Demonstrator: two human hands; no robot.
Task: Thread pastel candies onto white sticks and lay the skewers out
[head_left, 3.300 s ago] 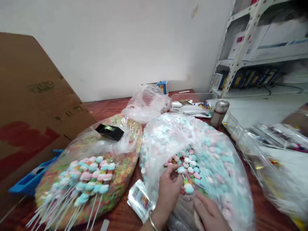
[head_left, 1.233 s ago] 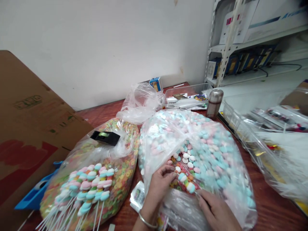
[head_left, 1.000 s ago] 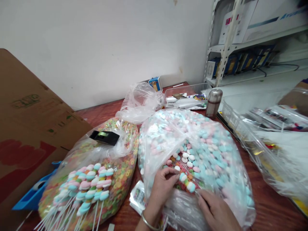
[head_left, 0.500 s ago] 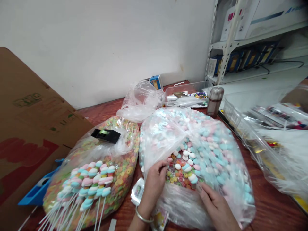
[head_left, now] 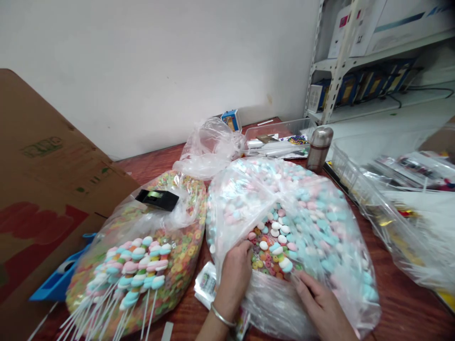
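A big clear plastic bag of pastel marshmallow candies (head_left: 309, 213) lies in front of me, open at its near side. My left hand (head_left: 232, 277), with a metal bangle on the wrist, reaches into the opening, fingers curled among small coloured ring candies (head_left: 265, 263). My right hand (head_left: 318, 305) is closed on a candy skewer (head_left: 282, 259) at the bag's mouth, its stick hidden under my fingers. A second bag, full of coloured rings (head_left: 177, 246), lies to the left with finished skewers (head_left: 131, 274) piled on top.
A black tape dispenser (head_left: 157, 199) rests on the ring bag. A cardboard box (head_left: 46, 184) and blue tray (head_left: 53, 284) stand at left. Behind are a crumpled bag (head_left: 209, 149), clear tray (head_left: 277, 139) and steel flask (head_left: 319, 148). More plastic bags (head_left: 398, 213) and shelving (head_left: 355, 57) are at right.
My left hand has pushed a little deeper into the bag's opening, and more coloured rings show there. My right hand has stayed at the skewer. The camera shifted slightly.
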